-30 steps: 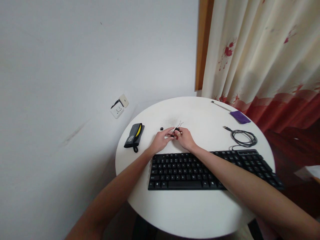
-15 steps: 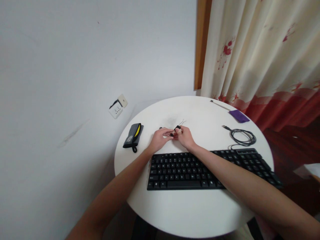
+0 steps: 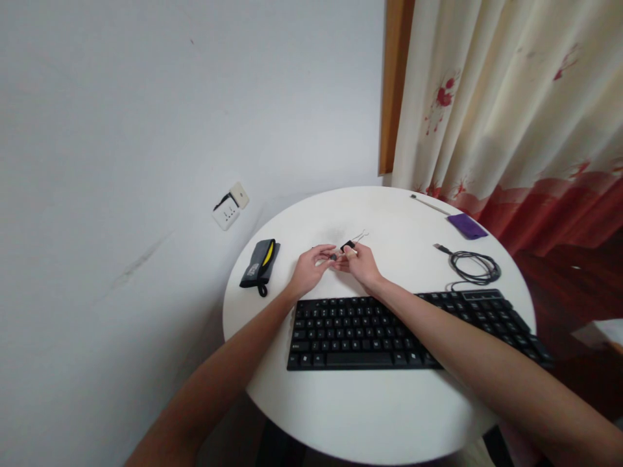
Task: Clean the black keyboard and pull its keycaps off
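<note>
Just beyond the keyboard (image 3: 350,337), my two hands meet over the white table. My right hand (image 3: 361,264) is closed on a black binder clip (image 3: 347,246), whose thin wire handles point away to the upper right. Between the thumb and fingers of my left hand (image 3: 310,267) is a small dark piece (image 3: 333,257), too small to name. The fingertips of both hands come close around this piece, and whether the right fingers also touch it I cannot tell. My right forearm crosses above the keyboard and hides part of its keys.
On the round white table (image 3: 360,415) lie a grey pouch (image 3: 257,264) with a yellow inside at left, a coiled USB cable (image 3: 474,268) at right, and a brush (image 3: 431,205) beside a purple cloth (image 3: 467,226) at the far right. A wall with a socket (image 3: 226,213) stands behind.
The binder clip has turned slightly and shifted a little to the right with my right hand. The small dark piece in my left fingers has turned and shows differently.
</note>
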Demonstrator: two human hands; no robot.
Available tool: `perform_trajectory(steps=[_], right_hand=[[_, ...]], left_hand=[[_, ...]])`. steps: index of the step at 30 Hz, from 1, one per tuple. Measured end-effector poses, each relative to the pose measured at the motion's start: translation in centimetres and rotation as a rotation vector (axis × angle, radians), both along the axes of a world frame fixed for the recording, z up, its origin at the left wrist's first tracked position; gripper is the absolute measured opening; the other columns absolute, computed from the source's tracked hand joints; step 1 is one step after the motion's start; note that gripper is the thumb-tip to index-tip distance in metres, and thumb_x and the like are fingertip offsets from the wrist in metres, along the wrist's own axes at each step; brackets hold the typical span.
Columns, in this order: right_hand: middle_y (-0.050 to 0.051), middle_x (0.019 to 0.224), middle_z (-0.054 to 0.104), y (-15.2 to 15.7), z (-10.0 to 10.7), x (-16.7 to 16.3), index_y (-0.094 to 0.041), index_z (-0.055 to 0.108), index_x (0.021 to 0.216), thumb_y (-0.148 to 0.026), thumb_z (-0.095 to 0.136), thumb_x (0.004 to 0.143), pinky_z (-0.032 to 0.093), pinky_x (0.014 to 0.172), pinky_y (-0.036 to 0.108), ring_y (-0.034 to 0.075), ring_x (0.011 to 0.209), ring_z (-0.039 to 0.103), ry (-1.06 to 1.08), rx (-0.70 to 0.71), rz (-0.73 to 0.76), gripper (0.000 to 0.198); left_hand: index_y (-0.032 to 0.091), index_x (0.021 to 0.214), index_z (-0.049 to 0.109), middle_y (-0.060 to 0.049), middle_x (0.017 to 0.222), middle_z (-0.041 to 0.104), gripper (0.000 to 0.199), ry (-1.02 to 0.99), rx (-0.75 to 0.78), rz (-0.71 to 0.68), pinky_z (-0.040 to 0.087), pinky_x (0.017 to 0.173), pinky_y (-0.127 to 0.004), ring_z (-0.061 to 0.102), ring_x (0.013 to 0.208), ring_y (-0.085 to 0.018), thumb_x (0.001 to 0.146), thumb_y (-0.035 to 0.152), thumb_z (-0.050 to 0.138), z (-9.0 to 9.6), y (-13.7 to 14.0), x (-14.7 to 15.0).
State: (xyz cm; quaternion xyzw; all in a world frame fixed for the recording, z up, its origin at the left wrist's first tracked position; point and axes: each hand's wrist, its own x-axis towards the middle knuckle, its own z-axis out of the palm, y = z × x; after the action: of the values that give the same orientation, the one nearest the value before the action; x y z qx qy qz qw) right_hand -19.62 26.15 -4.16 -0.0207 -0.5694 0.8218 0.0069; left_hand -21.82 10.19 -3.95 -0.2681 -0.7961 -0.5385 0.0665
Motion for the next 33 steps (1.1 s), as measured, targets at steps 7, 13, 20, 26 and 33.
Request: perform_trajectory(steps=[7,13,20,26,33], right_hand=[[0.003,0.073,0.068,0.2,-0.4,-0.1,-0.017,0.058,0.083,-0.034,0.053,0.090,0.060,0.063,0.031,0.015,0.060,0.064,0.099,0.189,-0.048,0.019],[0.004,0.067,0.066,0.4,-0.8,-0.3,-0.017,0.058,0.075,-0.036,0.050,0.090,0.057,0.061,0.029,0.016,0.059,0.063,0.156,0.345,-0.086,0.025],[0.005,0.069,0.068,0.5,-0.5,-0.3,-0.018,0.057,0.077,-0.035,0.049,0.091,0.055,0.057,0.028,0.016,0.059,0.066,0.080,0.342,-0.124,0.024],[0.004,0.069,0.067,0.5,0.1,0.0,-0.018,0.056,0.078,-0.031,0.046,0.092,0.053,0.055,0.026,0.016,0.059,0.065,0.063,0.296,-0.145,0.021],[0.006,0.069,0.068,0.6,0.3,0.1,-0.018,0.056,0.077,-0.032,0.048,0.091,0.053,0.055,0.027,0.016,0.059,0.065,0.079,0.293,-0.141,0.022]], left_hand=[[0.018,0.115,0.065,-0.007,0.108,0.072,0.031,0.210,-0.189,-0.004,0.054,0.094,-0.037,0.068,0.098,-0.019,0.085,0.022,0.069,0.9,0.1,0.7],[0.021,0.101,0.069,-0.007,0.105,0.071,0.012,0.362,-0.334,-0.106,0.050,0.096,-0.038,0.065,0.102,-0.020,0.091,0.023,0.062,1.3,-0.1,0.5],[0.019,0.103,0.069,-0.004,0.091,0.065,0.019,0.355,-0.182,0.109,0.051,0.077,-0.030,0.060,0.081,-0.016,0.085,0.021,0.069,1.4,-0.1,0.3],[0.021,0.096,0.077,-0.003,0.082,0.063,0.016,0.247,-0.387,0.225,0.048,0.076,-0.031,0.060,0.079,-0.017,0.083,0.027,0.072,0.0,-1.3,-1.0],[0.019,0.082,0.077,-0.003,0.080,0.065,0.021,0.119,-0.393,0.242,0.049,0.074,-0.031,0.061,0.075,-0.018,0.071,0.036,0.083,-0.4,-1.3,-1.3]])
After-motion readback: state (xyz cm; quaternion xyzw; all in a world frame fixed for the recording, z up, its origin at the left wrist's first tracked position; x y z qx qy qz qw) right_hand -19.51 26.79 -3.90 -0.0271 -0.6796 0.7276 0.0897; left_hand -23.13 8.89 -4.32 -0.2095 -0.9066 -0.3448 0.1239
